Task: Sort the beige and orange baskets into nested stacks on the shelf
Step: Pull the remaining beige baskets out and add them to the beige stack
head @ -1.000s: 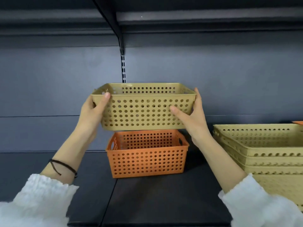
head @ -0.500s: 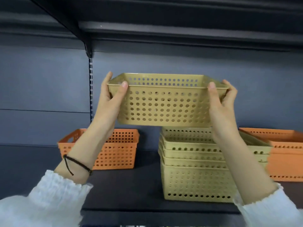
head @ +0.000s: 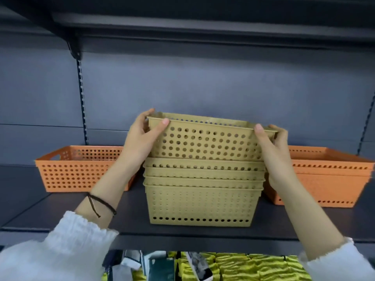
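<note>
Beige basket (head: 205, 142): perforated plastic w/ round holes, flat rim, open side up, slightly tilted, left end higher; long axis runs left-right; its base sits in top of beige stack (head: 203, 199) mid-shelf (head: 132, 230); left hand (head: 142, 138) and right hand (head: 274, 147) clamp its short ends, thumbs on front wall; stack shows approx 4 nested rims; 1 orange basket (head: 81, 169) left; orange stack (head: 324, 179) right, count unclear.
</note>
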The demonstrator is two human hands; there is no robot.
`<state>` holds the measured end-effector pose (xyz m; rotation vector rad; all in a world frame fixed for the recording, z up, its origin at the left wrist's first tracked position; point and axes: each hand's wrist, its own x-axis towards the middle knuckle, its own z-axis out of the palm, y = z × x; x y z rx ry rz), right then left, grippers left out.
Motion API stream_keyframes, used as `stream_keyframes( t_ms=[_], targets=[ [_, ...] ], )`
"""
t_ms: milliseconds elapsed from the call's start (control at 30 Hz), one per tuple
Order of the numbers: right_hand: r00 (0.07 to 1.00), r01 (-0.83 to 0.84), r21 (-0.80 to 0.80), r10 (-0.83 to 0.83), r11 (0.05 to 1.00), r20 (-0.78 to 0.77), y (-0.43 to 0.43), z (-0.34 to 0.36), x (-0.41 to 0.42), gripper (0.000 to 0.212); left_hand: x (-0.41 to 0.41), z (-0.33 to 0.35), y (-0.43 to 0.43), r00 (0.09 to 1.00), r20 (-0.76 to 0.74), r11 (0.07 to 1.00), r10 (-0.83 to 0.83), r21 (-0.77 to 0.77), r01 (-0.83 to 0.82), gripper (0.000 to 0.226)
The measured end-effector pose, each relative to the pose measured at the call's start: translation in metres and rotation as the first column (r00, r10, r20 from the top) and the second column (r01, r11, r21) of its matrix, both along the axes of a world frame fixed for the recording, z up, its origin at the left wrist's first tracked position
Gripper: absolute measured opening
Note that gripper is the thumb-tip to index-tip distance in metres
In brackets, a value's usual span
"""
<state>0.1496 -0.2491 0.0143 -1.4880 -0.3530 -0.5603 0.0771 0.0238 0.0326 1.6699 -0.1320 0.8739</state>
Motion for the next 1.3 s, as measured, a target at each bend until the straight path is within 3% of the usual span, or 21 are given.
stream_keyframes(
  t_ms=[100,200,367,533,667,767,867,967,1067,1167,1233,1300],
  targets=[
    [0.995,0.087,-0.066,-0.091,0.994,-0.048,0.000,-0.028,0.001,0.075,-0.002,-0.021,0.008,0.987,-0.066,0.978,0.145,0.158,-0.133,0.051],
    [0.987,0.155,-0.108,-0.158,0.982,-0.020,0.004,-0.048,-0.002,0.076,-0.005,-0.044,0.011,0.977,-0.021,0.960,0.210,0.194,-0.202,0.030],
    [0.999,-0.031,0.027,0.032,0.999,-0.026,0.010,-0.054,0.000,0.051,0.005,-0.061,0.014,0.995,-0.099,0.997,0.032,-0.062,-0.038,0.008],
    [0.996,-0.072,0.035,0.074,0.997,-0.042,0.020,-0.055,0.015,0.037,0.021,-0.062,0.016,0.995,-0.101,0.990,0.013,-0.139,-0.027,0.015],
    [0.991,-0.101,0.035,0.104,0.994,-0.080,0.037,-0.054,0.034,0.038,0.034,-0.056,0.030,0.987,-0.161,0.992,0.017,-0.123,-0.038,0.011],
    [0.992,-0.093,0.039,0.096,0.995,-0.084,0.052,-0.053,0.048,0.040,0.046,-0.050,0.043,0.969,-0.249,0.993,-0.002,-0.115,-0.028,0.037],
    [0.992,-0.079,0.032,0.082,0.996,-0.095,0.066,-0.053,0.060,0.051,0.048,-0.047,0.059,0.956,-0.292,0.998,0.025,-0.050,-0.041,0.057],
    [0.993,-0.060,0.022,0.062,0.998,-0.102,0.077,-0.054,0.069,0.053,0.037,-0.057,0.096,0.950,-0.222,0.973,0.220,0.119,-0.197,0.049],
    [0.993,-0.052,0.024,0.054,0.998,-0.107,0.088,-0.053,0.074,0.053,0.016,-0.077,0.160,0.833,-0.102,0.808,0.543,0.334,-0.486,0.039],
    [0.992,-0.031,0.019,0.033,0.999,-0.125,0.099,-0.053,0.076,0.055,-0.002,-0.095,0.230,0.613,-0.104,0.612,0.783,0.297,-0.733,0.051],
    [0.991,-0.003,0.016,0.005,1.000,-0.132,0.104,-0.055,0.077,0.058,-0.009,-0.104,0.264,0.544,-0.220,0.584,0.810,0.205,-0.786,0.070],
    [0.991,0.011,0.017,-0.008,1.000,-0.133,0.108,-0.056,0.078,0.062,-0.011,-0.113,0.288,0.554,-0.325,0.628,0.767,0.201,-0.752,0.083]
  ],
)
